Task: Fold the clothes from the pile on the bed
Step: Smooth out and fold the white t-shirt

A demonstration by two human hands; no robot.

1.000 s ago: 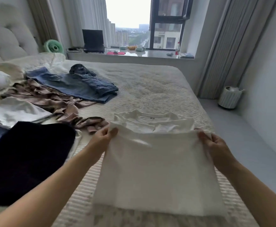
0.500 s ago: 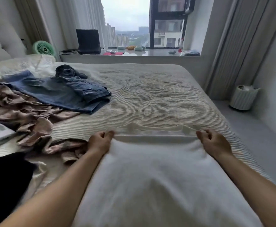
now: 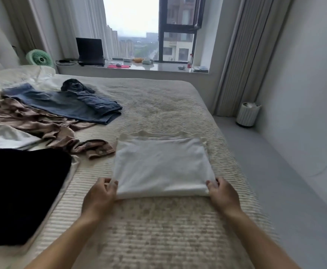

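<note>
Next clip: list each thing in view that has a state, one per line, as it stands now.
white T-shirt: folded, flat on the bed
left hand: pinches the shirt's near left corner
right hand: holds the near right corner
jeans: unfolded, spread out
brown shirt: crumpled
dark garment: lying flat
window: swung open
laptop: lid up, screen dark

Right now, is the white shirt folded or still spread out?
Folded. The white shirt lies as a compact rectangle on the bed, its doubled edge nearest the camera, with the left hand and right hand gripping its near corners.
</note>
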